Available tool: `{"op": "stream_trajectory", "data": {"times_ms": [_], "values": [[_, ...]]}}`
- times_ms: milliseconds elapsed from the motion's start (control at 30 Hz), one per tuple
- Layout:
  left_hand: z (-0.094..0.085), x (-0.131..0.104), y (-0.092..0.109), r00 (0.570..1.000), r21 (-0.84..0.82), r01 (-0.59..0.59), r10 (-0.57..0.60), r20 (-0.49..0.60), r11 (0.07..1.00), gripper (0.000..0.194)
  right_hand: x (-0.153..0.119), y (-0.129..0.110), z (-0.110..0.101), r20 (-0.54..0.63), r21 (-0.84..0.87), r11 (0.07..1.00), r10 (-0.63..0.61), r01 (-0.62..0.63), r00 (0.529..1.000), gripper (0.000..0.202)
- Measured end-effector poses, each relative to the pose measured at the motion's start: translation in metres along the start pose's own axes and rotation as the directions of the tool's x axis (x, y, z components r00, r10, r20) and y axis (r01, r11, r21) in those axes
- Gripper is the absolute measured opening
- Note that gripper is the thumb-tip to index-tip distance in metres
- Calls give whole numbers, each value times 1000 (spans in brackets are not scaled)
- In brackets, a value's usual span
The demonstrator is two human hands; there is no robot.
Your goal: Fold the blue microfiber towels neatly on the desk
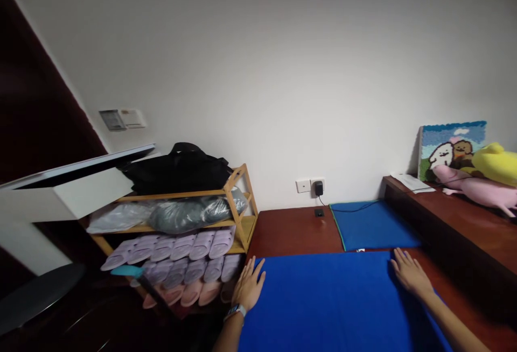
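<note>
A bright blue cloth [319, 298] lies spread over the reddish-brown wooden tabletop [291, 228]. My left hand [248, 286], with a watch [235, 310] on its wrist, rests palm down at the cloth's far left corner, fingers apart. At the far right corner my right hand [410, 272] lies flat with its fingers stretched out. Neither hand holds anything. Just beyond the cloth's far edge is a smaller darker blue cloth [374, 225] with a green edge and a small white tag.
Left stands a wooden rack [242, 223] with several slippers [183, 247], plastic-wrapped items [177, 215] and a black bag [181, 169]. A black plug [319, 188] sits in the wall socket. On a raised ledge [452, 206] at right are plush toys [480, 188] and a picture [452, 147].
</note>
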State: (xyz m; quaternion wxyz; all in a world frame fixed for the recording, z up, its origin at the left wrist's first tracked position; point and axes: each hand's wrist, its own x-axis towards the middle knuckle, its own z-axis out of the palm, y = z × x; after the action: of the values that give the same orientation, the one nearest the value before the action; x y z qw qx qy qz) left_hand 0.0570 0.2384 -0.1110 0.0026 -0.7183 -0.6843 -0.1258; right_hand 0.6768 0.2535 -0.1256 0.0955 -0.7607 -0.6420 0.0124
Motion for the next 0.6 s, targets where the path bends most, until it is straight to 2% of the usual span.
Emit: {"op": "stream_trajectory", "data": {"times_ms": [33, 100, 167, 233, 300, 333, 400, 467, 533, 600], "values": [[1, -1, 0, 1000, -1, 2, -2, -6, 1000, 56, -8, -30, -4, -51, 40, 999, -24, 26, 998, 70], [2, -2, 1, 1000, 0, -6, 6, -13, 1000, 56, -28, -105, -7, -100, 147, 974, -160, 174, 982, 70], [3, -3, 1, 1000, 2, -20, 20, -11, 1000, 56, -50, -191, -5, -74, 247, 912, -320, 328, 945, 69], [3, -3, 1, 1000, 3, -19, 19, 2, 1000, 57, -69, -270, 0, -9, 318, 832, -476, 454, 879, 70], [4, -3, 0, 1000, 5, -3, 3, 15, 1000, 59, -80, -323, 6, 45, 369, 769, -576, 522, 816, 70], [5, -2, 0, 1000, 8, 4, -5, 18, 1000, 60, -82, -338, 8, 71, 378, 756, -600, 535, 797, 70], [8, -1, -1, 1000, 14, 8, -8, 11, 1000, 62, -78, -340, 12, 114, 364, 770, -596, 525, 795, 71], [10, 0, -3, 1000, 21, 1, -1, 0, 1000, 63, -68, -312, 14, 124, 329, 812, -543, 482, 831, 73], [13, 1, -5, 1000, 23, -7, 7, -9, 1000, 64, -56, -259, 15, 103, 290, 863, -459, 414, 883, 74], [16, 3, -8, 1000, 18, -9, 10, -15, 1000, 64, -44, -191, 16, 84, 235, 915, -355, 328, 931, 74]]}}
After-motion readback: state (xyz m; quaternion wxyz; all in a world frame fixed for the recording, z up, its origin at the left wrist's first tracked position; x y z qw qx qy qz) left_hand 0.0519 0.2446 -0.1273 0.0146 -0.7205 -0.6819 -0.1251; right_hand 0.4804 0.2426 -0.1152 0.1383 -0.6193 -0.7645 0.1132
